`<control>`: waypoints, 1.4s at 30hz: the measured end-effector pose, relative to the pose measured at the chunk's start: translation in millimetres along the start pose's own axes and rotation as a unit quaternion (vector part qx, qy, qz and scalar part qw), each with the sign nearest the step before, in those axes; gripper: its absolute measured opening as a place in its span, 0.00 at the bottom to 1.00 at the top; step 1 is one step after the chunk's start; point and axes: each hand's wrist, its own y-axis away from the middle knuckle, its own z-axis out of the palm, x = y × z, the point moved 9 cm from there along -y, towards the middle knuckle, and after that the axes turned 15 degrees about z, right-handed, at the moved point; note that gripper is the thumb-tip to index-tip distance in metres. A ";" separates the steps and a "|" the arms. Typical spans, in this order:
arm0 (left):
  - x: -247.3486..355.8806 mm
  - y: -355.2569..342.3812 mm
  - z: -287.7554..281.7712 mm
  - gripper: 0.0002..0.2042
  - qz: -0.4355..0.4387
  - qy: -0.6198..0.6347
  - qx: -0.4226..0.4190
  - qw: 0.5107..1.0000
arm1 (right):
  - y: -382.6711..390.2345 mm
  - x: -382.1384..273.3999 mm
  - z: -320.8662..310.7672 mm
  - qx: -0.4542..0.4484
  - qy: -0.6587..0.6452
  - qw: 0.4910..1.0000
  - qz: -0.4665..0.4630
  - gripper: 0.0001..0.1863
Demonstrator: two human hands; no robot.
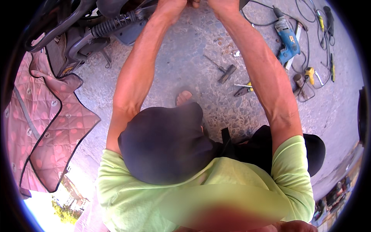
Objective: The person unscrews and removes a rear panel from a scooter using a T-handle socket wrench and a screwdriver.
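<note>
Both my arms stretch forward, and the hands are cut off by the top edge of the view. My left hand shows only its wrist and back, close to the motorbike's shock absorber with its dark coil spring. My right hand is likewise cut off, a little to the right. A fingertip or two shows between them at the very edge. Whatever the hands touch lies out of view, so I cannot tell if the fingers are open or closed.
A hammer and pliers lie on the stone-patterned floor. Further right are a blue power drill, cables and a yellow-handled screwdriver. A pink quilted cover hangs at the left, beside the motorbike.
</note>
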 end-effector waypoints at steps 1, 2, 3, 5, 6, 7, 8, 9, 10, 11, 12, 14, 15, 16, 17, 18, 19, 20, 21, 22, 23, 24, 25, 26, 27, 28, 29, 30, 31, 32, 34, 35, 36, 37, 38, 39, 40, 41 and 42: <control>0.7 0.3 -0.1 0.09 0.000 -0.002 -0.001 1.000 | -0.5 2.6 1.1 -0.007 -0.014 1.000 0.015 0.09; 1.4 -0.1 0.2 0.09 0.001 -0.003 -0.003 1.000 | -2.0 5.7 1.0 -0.013 -0.028 0.999 0.030 0.09; 1.6 -0.6 0.6 0.09 0.002 0.003 -0.007 1.000 | -3.1 6.8 1.8 -0.019 -0.038 0.999 0.028 0.09; 2.1 -1.3 1.3 0.09 0.005 0.015 -0.012 1.000 | -3.9 8.0 5.0 -0.032 -0.057 0.998 0.024 0.10; 2.9 -1.0 1.3 0.09 0.008 0.010 -0.016 1.000 | -3.8 9.3 5.6 -0.030 -0.060 0.997 0.027 0.11; 3.6 -0.3 1.2 0.10 0.011 0.005 -0.020 1.000 | -3.5 10.8 6.4 -0.028 -0.063 0.997 0.031 0.11; 4.7 0.1 1.6 0.10 0.014 0.000 -0.025 1.000 | -3.8 12.8 6.2 -0.025 -0.067 0.997 0.035 0.12; 5.2 -0.2 1.4 0.09 0.011 -0.001 -0.026 1.000 | -5.3 13.9 6.1 -0.025 -0.064 0.997 0.033 0.12; 5.7 -0.7 1.0 0.09 0.009 -0.001 -0.027 1.000 | -7.1 14.5 6.0 -0.025 -0.060 0.997 0.032 0.12; 5.7 -0.2 -0.5 0.09 0.006 -0.002 -0.027 1.000 | -7.5 15.7 6.7 -0.025 -0.057 0.998 0.031 0.12; 3.0 -0.5 -3.2 0.09 -0.006 0.001 -0.026 1.000 | -7.4 17.8 6.5 -0.021 -0.054 0.998 0.032 0.12; -0.8 -2.1 -7.8 0.09 -0.031 0.009 -0.025 0.999 | -6.6 18.9 7.0 -0.011 -0.048 0.998 0.034 0.12; 0.6 -1.9 -8.1 0.09 -0.029 0.012 -0.029 0.999 | -5.1 17.3 8.5 -0.017 -0.052 0.998 0.031 0.12; 2.1 -1.5 -8.6 0.09 -0.027 0.015 -0.032 0.999 | -2.9 15.8 9.2 -0.023 -0.056 0.998 0.028 0.12; 3.5 -1.4 -4.9 0.09 -0.027 0.022 -0.037 0.999 | -1.3 14.7 6.3 -0.025 -0.058 0.998 0.026 0.12; 3.3 -1.3 -2.9 0.09 -0.034 -0.002 -0.043 0.998 | 0.9 7.4 0.5 0.003 0.018 1.000 -0.006 0.12; 3.0 -1.6 -1.0 0.09 -0.042 -0.027 -0.048 0.998 | 3.1 -0.5 -5.5 0.030 0.094 0.994 -0.038 0.13; 6.9 -0.5 -3.4 0.09 -0.048 -0.058 -0.051 0.996 | 6.4 -8.5 -3.9 0.052 0.165 0.982 -0.070 0.13; 7.9 -1.4 -4.2 0.09 -0.034 -0.053 -0.053 0.997 | 8.8 -13.9 -2.1 0.068 0.193 0.973 -0.106 0.14; 5.4 -2.8 -4.6 0.09 -0.019 -0.047 -0.055 0.997 | 10.9 -17.6 0.0 0.084 0.220 0.961 -0.143 0.14; 6.4 -2.7 -2.4 0.09 -0.006 -0.039 -0.057 0.998 | 15.8 -22.8 2.7 0.102 0.249 0.947 -0.178 0.15; 4.6 -1.9 -3.5 0.09 -0.015 -0.045 -0.055 0.997 | 12.7 -18.3 1.2 0.102 0.228 0.958 -0.141 0.15; 3.0 -1.1 -4.9 0.09 -0.025 -0.050 -0.054 0.997 | 9.6 -13.4 0.6 0.103 0.208 0.967 -0.105 0.15; 3.4 -0.6 -4.1 0.09 -0.032 -0.055 -0.053 0.997 | 7.6 -10.0 -0.5 0.104 0.187 0.974 -0.069 0.16; 4.5 -1.0 -2.1 0.09 -0.025 -0.051 -0.058 0.997 | 3.2 -2.4 0.3 0.075 0.129 0.988 -0.034 0.16; 5.8 -1.5 0.1 0.09 -0.018 -0.048 -0.062 0.997 | -1.4 5.5 2.2 0.045 0.070 0.997 0.002 0.16; 6.9 -1.8 1.3 0.09 -0.011 -0.045 -0.066 0.997 | -4.8 12.9 5.2 0.014 0.010 0.999 0.039 0.16; 7.5 -1.9 1.6 0.09 -0.006 -0.037 -0.065 0.997 | -6.7 16.6 5.4 0.007 -0.001 0.998 0.057 0.16; 7.9 -1.8 1.9 0.09 -0.001 -0.029 -0.063 0.998 | -8.3 20.0 5.0 0.000 -0.013 0.997 0.075 0.16; 6.9 -0.3 0.6 0.09 0.003 -0.022 -0.061 0.998 | -6.4 22.6 6.7 -0.008 -0.025 0.995 0.094 0.16; 2.2 1.6 -5.3 0.09 -0.009 -0.025 -0.059 0.998 | -3.2 14.4 1.9 0.025 0.091 0.992 0.078 0.16; 0.6 2.7 1.2 0.09 -0.015 -0.018 -0.062 0.998 | -0.7 4.8 -8.2 0.048 0.154 0.984 0.070 0.16; 1.8 0.3 3.0 0.10 -0.016 -0.024 -0.057 0.998 | -1.6 -14.2 -12.1 0.059 0.241 0.969 -0.006 0.15; 5.0 -5.5 2.3 0.10 -0.017 -0.030 -0.052 0.998 | -4.2 -31.3 -13.6 0.067 0.325 0.940 -0.081 0.15; 5.2 -5.0 -1.1 0.10 -0.020 -0.039 -0.045 0.998 | 0.8 -43.4 -7.7 0.070 0.404 0.899 -0.151 0.15; -0.5 -2.4 -4.0 0.10 -0.027 -0.022 -0.035 0.999 | 2.6 -44.7 -7.5 0.068 0.415 0.894 -0.155 0.14; -6.9 -0.7 -6.9 0.10 -0.034 -0.006 -0.024 0.999 | 4.3 -44.5 -4.8 0.065 0.425 0.889 -0.159 0.14; -7.6 -0.1 -9.4 0.11 -0.038 0.007 -0.013 0.999 | 6.8 -47.7 1.4 0.063 0.433 0.884 -0.167 0.13; -8.2 0.3 -10.5 0.11 -0.042 0.007 -0.015 0.999 | 9.2 -47.7 2.2 0.073 0.440 0.884 -0.140 0.13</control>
